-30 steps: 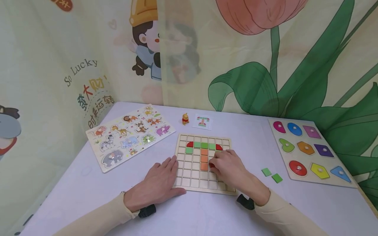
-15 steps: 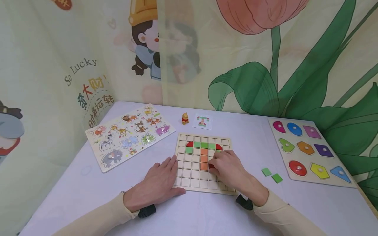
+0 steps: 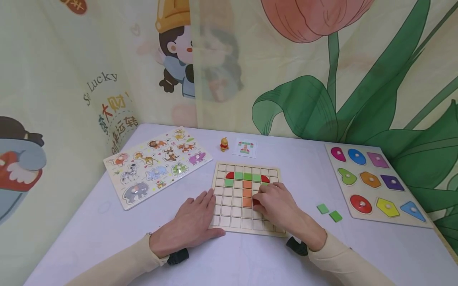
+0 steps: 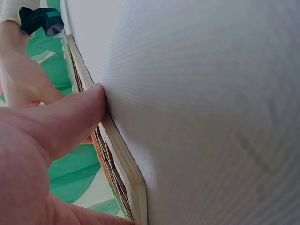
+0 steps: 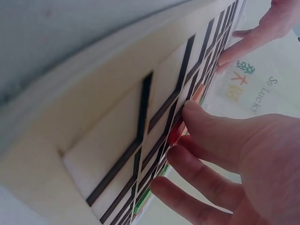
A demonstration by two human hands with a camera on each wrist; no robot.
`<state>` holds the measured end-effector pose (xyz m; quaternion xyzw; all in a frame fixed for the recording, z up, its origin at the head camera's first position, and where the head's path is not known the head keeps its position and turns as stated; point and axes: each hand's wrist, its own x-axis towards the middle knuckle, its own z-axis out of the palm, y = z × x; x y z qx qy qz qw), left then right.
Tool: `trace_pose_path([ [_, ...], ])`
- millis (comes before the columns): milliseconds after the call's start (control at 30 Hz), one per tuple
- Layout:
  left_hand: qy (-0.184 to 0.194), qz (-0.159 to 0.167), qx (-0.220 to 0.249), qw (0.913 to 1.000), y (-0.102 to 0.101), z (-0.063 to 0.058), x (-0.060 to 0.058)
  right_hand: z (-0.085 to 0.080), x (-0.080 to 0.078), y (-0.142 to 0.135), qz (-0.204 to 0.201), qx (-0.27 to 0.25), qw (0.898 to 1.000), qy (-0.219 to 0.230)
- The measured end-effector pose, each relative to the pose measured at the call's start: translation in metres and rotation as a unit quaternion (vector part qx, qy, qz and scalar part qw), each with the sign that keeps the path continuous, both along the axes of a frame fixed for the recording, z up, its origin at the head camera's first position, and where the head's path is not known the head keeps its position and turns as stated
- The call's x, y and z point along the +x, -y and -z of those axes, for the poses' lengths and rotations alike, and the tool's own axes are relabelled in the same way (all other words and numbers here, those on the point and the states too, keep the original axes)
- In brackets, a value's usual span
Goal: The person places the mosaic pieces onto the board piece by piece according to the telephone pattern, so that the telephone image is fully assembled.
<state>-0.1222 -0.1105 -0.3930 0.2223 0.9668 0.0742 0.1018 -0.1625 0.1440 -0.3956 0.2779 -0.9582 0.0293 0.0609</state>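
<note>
A wooden grid board [image 3: 229,214] lies at the table's middle, with green tiles [image 3: 247,176] in a row, red rounded corners at both ends, and an orange column [image 3: 247,193] below. My right hand [image 3: 277,204] rests on the board's right part. Its thumb and fingertips [image 5: 197,117] pinch a small red piece [image 3: 256,201] just right of the orange column's foot. My left hand [image 3: 193,222] lies flat on the table, fingers over the board's left edge and thumb [image 4: 70,117] against its near rim [image 4: 126,168].
An animal peg puzzle [image 3: 157,165] lies at the left and a shape peg puzzle [image 3: 375,182] at the right. Two loose green tiles [image 3: 329,212] lie right of the board. A pattern card [image 3: 245,147] and a small yellow bear figure [image 3: 224,143] sit behind it.
My right hand has edged slightly up and left on the red piece. The left hand has not moved. The printed curtain at the far left has shifted.
</note>
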Motion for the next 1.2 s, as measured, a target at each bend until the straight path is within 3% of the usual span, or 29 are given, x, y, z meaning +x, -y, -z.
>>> trace_pose_path([
  [367,-0.003,0.002,-0.003,1.0,0.0,0.002,0.0,-0.005,0.007,-0.026,0.021,-0.019,0.999,-0.036],
  [833,0.017,-0.005,-0.009,0.9998,-0.001,-0.001,-0.001,-0.006,0.033,-0.096,0.148,-0.002,0.989,0.003],
  [1200,0.006,0.0,-0.01,0.9999,-0.001,-0.001,-0.001,0.0,0.04,-0.101,0.146,-0.001,0.989,0.032],
])
